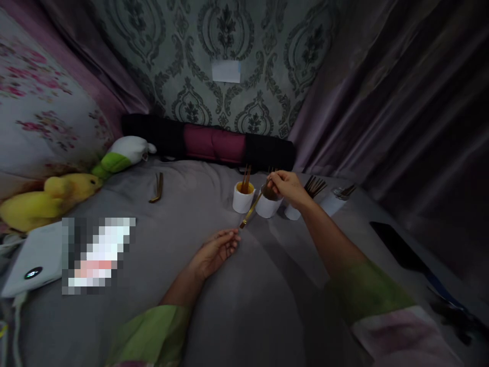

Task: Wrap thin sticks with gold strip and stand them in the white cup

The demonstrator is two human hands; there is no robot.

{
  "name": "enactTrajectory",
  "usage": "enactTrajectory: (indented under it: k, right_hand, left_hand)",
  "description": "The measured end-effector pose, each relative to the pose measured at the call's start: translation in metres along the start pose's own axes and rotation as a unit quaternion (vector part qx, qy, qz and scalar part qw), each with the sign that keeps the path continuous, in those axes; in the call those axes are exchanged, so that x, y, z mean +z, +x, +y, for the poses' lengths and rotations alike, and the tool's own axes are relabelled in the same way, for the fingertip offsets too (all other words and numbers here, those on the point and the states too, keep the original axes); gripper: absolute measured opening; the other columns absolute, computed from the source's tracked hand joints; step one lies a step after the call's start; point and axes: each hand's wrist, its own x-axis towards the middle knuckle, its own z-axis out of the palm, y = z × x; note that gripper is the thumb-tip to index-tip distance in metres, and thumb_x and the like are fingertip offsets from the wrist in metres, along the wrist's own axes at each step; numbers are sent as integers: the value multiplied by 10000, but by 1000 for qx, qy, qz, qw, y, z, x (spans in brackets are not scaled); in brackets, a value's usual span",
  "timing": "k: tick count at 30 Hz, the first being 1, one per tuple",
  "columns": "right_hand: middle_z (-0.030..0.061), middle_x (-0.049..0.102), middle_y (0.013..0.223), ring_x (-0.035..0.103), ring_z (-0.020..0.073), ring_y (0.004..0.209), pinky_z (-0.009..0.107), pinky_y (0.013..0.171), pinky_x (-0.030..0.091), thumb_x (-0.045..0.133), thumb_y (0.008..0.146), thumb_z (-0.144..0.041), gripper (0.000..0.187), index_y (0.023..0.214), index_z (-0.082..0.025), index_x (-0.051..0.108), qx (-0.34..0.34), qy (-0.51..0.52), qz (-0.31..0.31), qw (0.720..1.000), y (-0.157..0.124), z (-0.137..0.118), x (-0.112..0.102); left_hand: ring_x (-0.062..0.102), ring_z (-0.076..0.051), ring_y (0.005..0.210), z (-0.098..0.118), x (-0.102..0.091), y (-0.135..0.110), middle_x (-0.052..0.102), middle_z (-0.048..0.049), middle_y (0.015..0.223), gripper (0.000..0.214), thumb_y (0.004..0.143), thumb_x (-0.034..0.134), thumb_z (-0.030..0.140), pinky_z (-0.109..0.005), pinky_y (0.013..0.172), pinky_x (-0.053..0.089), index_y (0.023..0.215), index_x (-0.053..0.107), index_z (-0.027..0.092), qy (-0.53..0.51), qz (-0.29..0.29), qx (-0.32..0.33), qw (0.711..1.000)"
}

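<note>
My right hand [287, 186] is closed on a gold piece of cutlery [250, 211], holding it by one end above a white cup [268, 205]; the other end slants down to the left. My left hand [218, 248] lies below that lower end with fingers loosely curled, holding nothing I can see. A second white cup [243, 198] with a yellow inside holds a few upright sticks. Further right stand a third white cup [293, 211] with dark cutlery and a fourth cup [333, 202], lying tilted.
All rests on a grey sheet [183, 219]. Gold cutlery [157, 187] lies at back left. A black and maroon roll [208, 142] lines the wall. Yellow [46, 200] and green-white [121, 155] soft toys sit left, with a white device [34, 257]. A dark phone [397, 247] lies right.
</note>
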Motion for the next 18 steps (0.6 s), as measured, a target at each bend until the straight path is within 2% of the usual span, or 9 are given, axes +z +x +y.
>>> enactTrajectory:
  k: [8,18]
  right_hand:
    - [-9,534,553,359,29,361,160,334,251,428,840,-187,206,687,-127,551,-37,6,61,997,17,-18,-13]
    - [16,570,612,375,45,378,184,368,277,432,843,-283,221,720,-140,548,-86,-25,127,988,44,-34,-21]
  left_hand:
    - [547,-67,585,4,-5,3,605,-48,734,136,790,518,81,-175,543,454,898,600,82,-81,-4,-8,997]
    - [542,-60,584,6,-7,5,591,-38,730,135,788,520,81,-168,521,439,905,586,89,-108,-10,-21,994]
